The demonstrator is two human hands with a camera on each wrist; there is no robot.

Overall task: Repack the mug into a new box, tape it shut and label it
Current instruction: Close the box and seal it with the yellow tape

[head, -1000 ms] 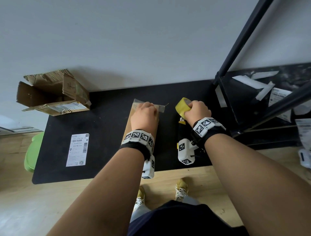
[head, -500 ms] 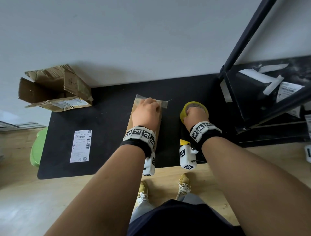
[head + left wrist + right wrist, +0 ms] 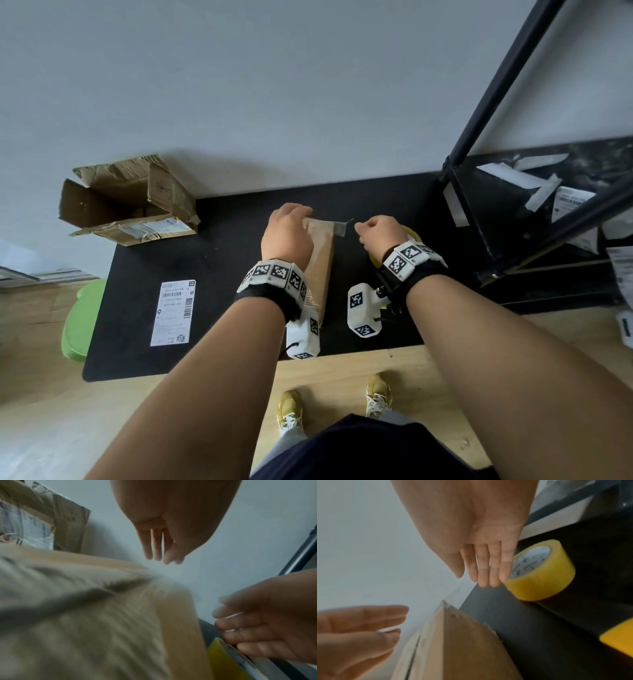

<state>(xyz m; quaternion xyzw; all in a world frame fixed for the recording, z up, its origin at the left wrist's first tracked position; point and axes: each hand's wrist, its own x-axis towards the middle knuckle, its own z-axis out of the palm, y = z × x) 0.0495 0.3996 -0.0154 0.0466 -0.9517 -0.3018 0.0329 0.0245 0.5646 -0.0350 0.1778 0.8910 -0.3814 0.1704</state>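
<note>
Since half a second ago we are taking our right hand off the yellow tape roll, which is now sitting alone on the black mat just right of the box; that hand is hovering beside the box's far right corner, fingers straight and holding nothing. Our left hand is sliding toward the box's far left edge, fingers loose and extended past the edge, gripping nothing. The closed cardboard box is lying on the mat between our hands, clear tape running over its seam and sticking out at the far end; the mug is not visible. A white shipping label with barcodes and a QR code is lying flat on the mat to the left, its print too small for us to read. The torn old carton is lying open at the far left corner, bearing a crumpled label. The mat is covering a light wooden table against a plain pale wall, with a black metal frame standing to the right.
</note>
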